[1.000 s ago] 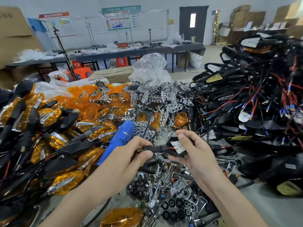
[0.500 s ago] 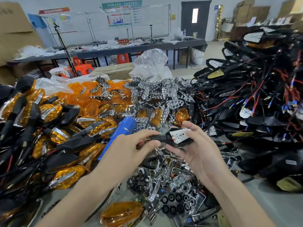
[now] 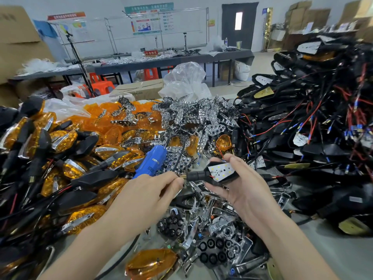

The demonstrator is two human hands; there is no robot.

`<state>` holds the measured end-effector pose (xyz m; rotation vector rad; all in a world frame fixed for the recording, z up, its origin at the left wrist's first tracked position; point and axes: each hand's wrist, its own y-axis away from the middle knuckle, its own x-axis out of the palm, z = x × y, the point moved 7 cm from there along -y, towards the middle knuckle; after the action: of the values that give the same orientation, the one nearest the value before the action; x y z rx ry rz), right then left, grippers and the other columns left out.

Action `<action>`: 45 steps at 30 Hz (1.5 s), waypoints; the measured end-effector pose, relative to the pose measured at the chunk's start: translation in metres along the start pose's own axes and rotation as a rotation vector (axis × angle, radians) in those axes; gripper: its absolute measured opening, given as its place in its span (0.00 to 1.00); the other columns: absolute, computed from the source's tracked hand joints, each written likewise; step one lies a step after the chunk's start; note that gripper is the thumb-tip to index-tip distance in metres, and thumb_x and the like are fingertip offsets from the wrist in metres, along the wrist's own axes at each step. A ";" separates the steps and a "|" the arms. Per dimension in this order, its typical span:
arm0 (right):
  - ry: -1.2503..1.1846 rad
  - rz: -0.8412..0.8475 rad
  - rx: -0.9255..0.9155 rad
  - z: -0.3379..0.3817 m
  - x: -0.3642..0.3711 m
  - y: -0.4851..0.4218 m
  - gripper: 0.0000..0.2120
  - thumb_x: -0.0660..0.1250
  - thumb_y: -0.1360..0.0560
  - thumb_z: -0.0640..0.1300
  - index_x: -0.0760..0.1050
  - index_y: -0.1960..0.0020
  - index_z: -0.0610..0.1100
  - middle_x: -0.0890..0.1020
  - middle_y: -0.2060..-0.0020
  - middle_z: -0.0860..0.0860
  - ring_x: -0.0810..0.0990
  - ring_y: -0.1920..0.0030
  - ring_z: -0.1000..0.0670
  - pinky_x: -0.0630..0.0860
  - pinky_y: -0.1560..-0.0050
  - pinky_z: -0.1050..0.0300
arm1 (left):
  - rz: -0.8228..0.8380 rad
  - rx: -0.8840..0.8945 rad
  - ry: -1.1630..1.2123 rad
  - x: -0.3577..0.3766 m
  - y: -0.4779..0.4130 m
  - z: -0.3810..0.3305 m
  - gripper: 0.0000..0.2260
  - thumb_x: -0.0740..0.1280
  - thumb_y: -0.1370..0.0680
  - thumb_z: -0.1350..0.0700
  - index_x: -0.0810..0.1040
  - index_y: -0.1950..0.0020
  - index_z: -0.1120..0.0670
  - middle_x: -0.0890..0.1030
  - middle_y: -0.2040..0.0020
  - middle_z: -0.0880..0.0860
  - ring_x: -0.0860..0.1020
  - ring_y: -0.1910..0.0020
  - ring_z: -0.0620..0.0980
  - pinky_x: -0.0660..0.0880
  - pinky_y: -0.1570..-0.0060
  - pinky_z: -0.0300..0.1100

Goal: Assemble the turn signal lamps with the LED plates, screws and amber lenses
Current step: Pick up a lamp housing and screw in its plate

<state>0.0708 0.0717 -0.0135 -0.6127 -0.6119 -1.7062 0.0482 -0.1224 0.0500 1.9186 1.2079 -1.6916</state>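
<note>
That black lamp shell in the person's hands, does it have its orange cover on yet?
Not on. The black plastic lamp housing in the right hand shows its white LED plate bare; nothing covers it.

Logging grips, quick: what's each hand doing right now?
Left hand: pinching the lamp by its stem end.
Right hand: holding the lamp by its housing.

Single head-worn camera, wide-angle. Faces forward and down across the table (image 3: 327, 253). Very near the left hand (image 3: 145, 197), right hand (image 3: 244, 188) and lamp (image 3: 220, 171) between them; far door (image 3: 239, 25) at top edge.
</note>
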 end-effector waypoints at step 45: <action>-0.081 -0.040 0.005 -0.002 0.007 0.006 0.23 0.54 0.14 0.55 0.74 0.39 0.35 0.86 0.48 0.39 0.87 0.50 0.40 0.84 0.65 0.59 | -0.095 0.021 -0.100 0.001 0.015 -0.011 0.14 0.50 0.17 0.40 0.73 0.40 0.37 0.79 0.64 0.40 0.77 0.65 0.41 0.72 0.68 0.33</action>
<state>0.0752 0.0647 -0.0098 -0.6722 -0.6894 -1.7237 0.0666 -0.1237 0.0477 1.7915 1.2663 -1.8310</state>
